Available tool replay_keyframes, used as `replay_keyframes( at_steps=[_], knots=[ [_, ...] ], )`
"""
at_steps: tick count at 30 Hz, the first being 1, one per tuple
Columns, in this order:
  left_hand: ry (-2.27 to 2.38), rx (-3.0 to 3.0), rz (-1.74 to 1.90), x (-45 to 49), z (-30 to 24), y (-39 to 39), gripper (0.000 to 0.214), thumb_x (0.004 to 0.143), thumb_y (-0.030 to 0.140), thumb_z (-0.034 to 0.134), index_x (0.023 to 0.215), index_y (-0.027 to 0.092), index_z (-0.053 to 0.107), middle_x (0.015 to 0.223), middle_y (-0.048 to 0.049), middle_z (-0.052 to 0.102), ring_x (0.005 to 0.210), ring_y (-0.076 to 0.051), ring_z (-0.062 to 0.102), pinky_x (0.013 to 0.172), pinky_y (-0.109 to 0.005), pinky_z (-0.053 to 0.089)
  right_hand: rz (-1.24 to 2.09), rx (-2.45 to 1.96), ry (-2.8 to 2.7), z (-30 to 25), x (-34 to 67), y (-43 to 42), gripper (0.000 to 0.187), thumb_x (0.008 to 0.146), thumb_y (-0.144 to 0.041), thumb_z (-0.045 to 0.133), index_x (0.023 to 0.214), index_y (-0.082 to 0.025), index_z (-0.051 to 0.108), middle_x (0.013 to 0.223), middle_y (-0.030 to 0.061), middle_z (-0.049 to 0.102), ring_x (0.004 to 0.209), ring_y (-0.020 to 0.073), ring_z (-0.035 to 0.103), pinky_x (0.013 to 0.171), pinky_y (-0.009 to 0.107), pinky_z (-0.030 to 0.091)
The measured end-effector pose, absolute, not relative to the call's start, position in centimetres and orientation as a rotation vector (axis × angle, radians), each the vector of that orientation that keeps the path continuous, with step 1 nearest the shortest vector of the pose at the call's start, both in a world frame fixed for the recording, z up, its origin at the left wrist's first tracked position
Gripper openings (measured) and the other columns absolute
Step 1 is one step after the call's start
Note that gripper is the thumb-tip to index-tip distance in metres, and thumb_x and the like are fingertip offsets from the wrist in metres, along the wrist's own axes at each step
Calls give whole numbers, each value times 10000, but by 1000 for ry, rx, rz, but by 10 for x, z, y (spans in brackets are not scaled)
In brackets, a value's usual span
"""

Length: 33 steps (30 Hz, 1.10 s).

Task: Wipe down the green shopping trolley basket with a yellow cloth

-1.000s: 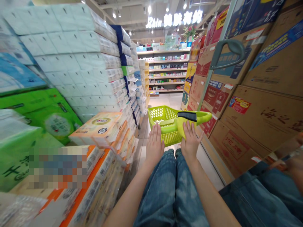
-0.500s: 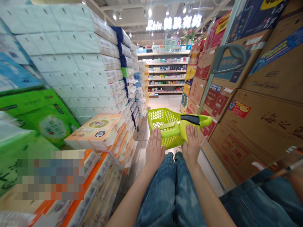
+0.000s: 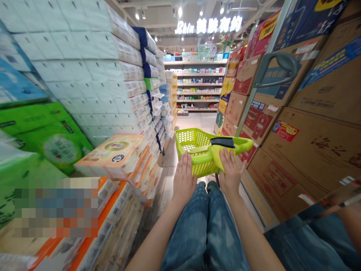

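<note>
Both rest open, neither gripping: left hand (image 3: pixel 184 180) on the green basket (image 3: pixel 203 168), right hand (image 3: pixel 231 177) on the yellow piece (image 3: pixel 217 155) at right.

Sign (image 3: pixel 201 25) reads "Shin" — blue pack (image 3: pixel 163 96), "2500".

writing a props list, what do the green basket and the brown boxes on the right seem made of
Basket: probably moulded plastic with a slight sheen, judging by its regular holes and smooth rounded rim. Brown boxes: likely matte cardboard, given flat printed sides.

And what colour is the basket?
The basket is bright yellow-green; the head view shows it best.
</note>
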<state>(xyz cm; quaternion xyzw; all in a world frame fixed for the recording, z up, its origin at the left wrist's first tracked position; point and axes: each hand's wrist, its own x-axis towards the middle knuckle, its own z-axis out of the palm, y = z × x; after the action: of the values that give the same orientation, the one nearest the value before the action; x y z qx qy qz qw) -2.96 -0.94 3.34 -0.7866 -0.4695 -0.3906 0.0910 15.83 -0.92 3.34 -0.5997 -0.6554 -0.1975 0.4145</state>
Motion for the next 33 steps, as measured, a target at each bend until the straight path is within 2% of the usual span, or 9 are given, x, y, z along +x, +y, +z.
replay_keyframes(
  at_steps=[3, 6, 9, 13, 18, 22, 26, 30, 33],
  knots=[
    [-1395, -2343, -1171, -29, 32, -9, 780, 893, 147, 447, 1549, 99, 27, 1619, -172, 172, 1509, -271, 108, 1186, -513, 288, -467, -1559, -1567, 33, 137, -11, 709, 826, -84, 353, 1517, -230, 295, 1547, 69, 390, 1473, 242, 270, 1176, 610, -9],
    [-1412, -2347, -1184, -31, 31, -9, 785, 893, 152, 443, 1551, 109, 16, 1620, -169, 171, 1509, -260, 113, 1193, -505, 279, -447, -1485, -1723, 30, 97, -19, 698, 843, -90, 344, 1523, -230, 281, 1542, 61, 402, 1480, 223, 250, 1188, 578, 1],
    [-1426, -2360, -1188, -32, 31, -9, 789, 890, 148, 438, 1554, 125, 13, 1621, -161, 172, 1507, -255, 127, 1196, -500, 276, -442, -1384, -1865, 28, 82, -25, 670, 865, -100, 348, 1518, -242, 292, 1519, 56, 440, 1468, 204, 278, 1194, 553, -24],
    [-1425, -2360, -1170, -31, 34, -11, 777, 902, 161, 438, 1552, 117, 14, 1620, -166, 173, 1509, -262, 117, 1193, -504, 276, -503, -1399, -1886, 32, 123, -21, 698, 846, -78, 372, 1507, -290, 306, 1492, 50, 479, 1438, 213, 339, 1171, 593, -75],
    [-1402, -2359, -1212, -28, 34, -10, 779, 905, 173, 441, 1551, 114, 10, 1621, -171, 164, 1508, -277, 107, 1187, -518, 278, -465, -1568, -1588, 36, 157, -12, 724, 819, -76, 358, 1519, -248, 287, 1531, 73, 419, 1462, 239, 290, 1170, 607, -53],
    [-1413, -2351, -1226, -27, 31, -10, 785, 896, 172, 442, 1551, 107, 14, 1622, -173, 158, 1509, -277, 107, 1188, -525, 276, -426, -1548, -1651, 29, 110, -18, 747, 833, -85, 349, 1548, -241, 200, 1559, 72, 371, 1486, 241, 230, 1176, 605, -28],
    [-1423, -2365, -1197, -32, 31, -10, 801, 860, 122, 424, 1553, 116, 23, 1622, -152, 178, 1509, -246, 119, 1201, -496, 268, -403, -1424, -1800, 22, 73, -26, 708, 863, -98, 344, 1547, -228, 209, 1537, 66, 411, 1485, 214, 232, 1197, 552, 1],
    [-1402, -2372, -1150, -34, 32, -10, 779, 885, 156, 443, 1549, 99, 42, 1614, -170, 195, 1509, -265, 118, 1188, -510, 279, -495, -1370, -1876, 23, 105, -20, 712, 853, -87, 370, 1535, -251, 246, 1511, 59, 454, 1468, 210, 276, 1201, 540, 23],
    [-1400, -2354, -1170, -31, 33, -9, 774, 900, 158, 437, 1551, 110, 23, 1616, -171, 186, 1508, -269, 123, 1184, -506, 288, -550, -1470, -1752, 26, 141, -10, 747, 826, -76, 376, 1538, -257, 238, 1526, 64, 430, 1469, 228, 273, 1192, 568, 29]
  ],
)
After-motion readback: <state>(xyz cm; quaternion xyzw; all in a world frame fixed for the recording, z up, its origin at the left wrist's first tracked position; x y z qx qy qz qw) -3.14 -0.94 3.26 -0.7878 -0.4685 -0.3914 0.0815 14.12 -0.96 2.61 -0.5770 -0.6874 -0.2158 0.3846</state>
